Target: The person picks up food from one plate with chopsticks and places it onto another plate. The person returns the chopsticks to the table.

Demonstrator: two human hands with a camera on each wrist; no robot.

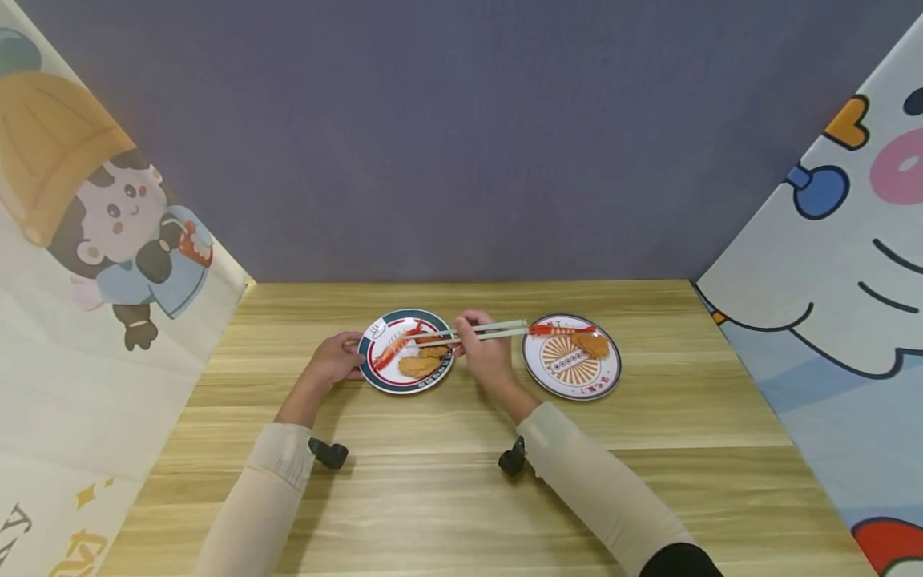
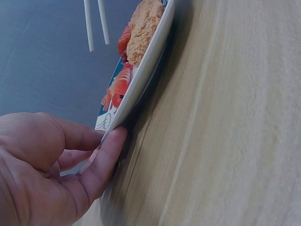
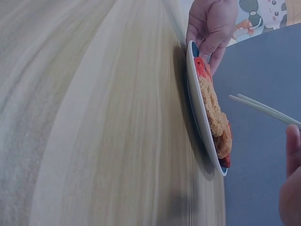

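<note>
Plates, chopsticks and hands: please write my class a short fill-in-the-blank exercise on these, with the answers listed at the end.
1. The ____ hand pinches a plate by its rim.
2. The right hand holds a pair of ____.
3. The head view shows ____ plates in all.

Missing words: left; chopsticks; two.

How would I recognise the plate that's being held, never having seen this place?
On the wood-grained table, look towards the grey wall at the far side. The plate you want is the left of two, its edge pinched by the left hand. Its broad teal band sets it apart from the other plate, which shows an orange sunburst.
</note>
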